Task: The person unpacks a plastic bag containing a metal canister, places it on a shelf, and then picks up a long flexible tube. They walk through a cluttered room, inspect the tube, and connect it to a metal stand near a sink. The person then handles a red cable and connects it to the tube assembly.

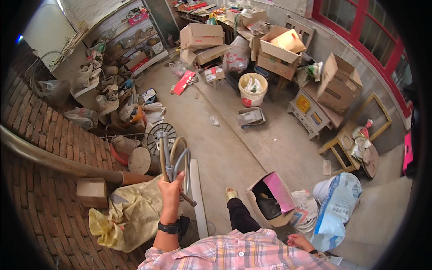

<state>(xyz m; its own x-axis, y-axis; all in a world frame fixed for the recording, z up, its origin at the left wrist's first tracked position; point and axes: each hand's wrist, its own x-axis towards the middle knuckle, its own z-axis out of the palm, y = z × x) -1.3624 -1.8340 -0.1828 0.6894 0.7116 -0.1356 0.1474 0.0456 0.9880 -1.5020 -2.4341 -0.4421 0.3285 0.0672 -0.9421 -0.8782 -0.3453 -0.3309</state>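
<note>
My left hand (171, 189) is closed around a bundle of grey and brown hoses (170, 162), some bent into loops, one dark end pointing down beside the wrist. Below and left of it lies a yellowish woven sack (135, 212), and a black wire spool (161, 138) is on the floor beyond the hoses. Low at the right, my right hand (299, 241) hangs with its fingers loosely curled, and nothing shows in it. Near it stand an open cardboard box with a pink flap (276, 192), a white sack (304, 209) and a blue and white plastic sack (337, 212).
A long white strip (199, 199) lies beside the yellowish sack. Ahead are a white bucket (253, 89), a small grey tray (251, 116) and cardboard boxes (202, 36). Heaped clutter (111, 87) lines the left side. At right stand a stove-like cabinet (308, 109) and a wooden frame (341, 155).
</note>
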